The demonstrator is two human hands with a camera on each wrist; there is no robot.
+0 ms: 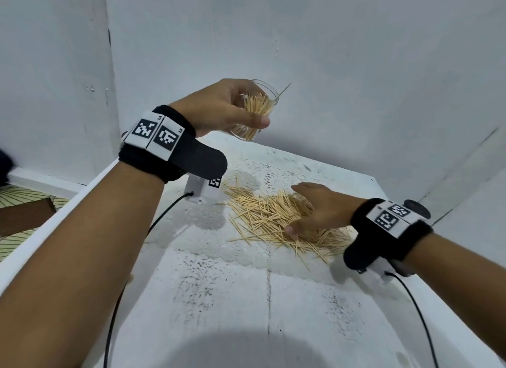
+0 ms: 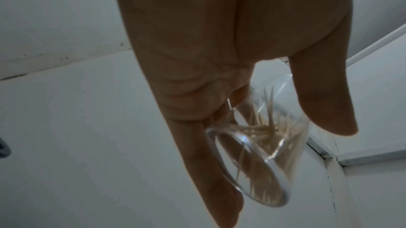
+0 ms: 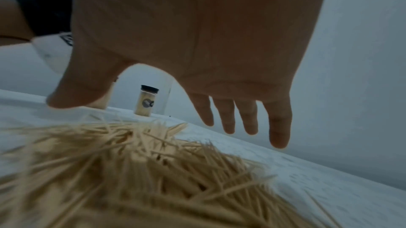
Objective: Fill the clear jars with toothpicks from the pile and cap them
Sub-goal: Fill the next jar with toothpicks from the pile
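Note:
My left hand [image 1: 232, 107] holds a clear jar [image 1: 253, 113] up in the air above the table's far end, tilted, with its open mouth toward the right. The jar [image 2: 263, 145] is partly filled with toothpicks and one sticks out past its rim. A loose pile of toothpicks [image 1: 273, 219] lies on the white table. My right hand [image 1: 309, 208] hovers over the pile [image 3: 142, 171], palm down, fingers [image 3: 279, 127] spread and straight, holding nothing. A capped jar [image 3: 146, 100] full of toothpicks stands upright at the back of the table.
The white table [image 1: 246, 299] sits in a corner of grey walls. A lace-patterned mat [image 1: 208, 247] lies under the pile. Part of another jar [image 3: 105, 99] shows behind my right thumb. Cables run from both wrist cameras toward me.

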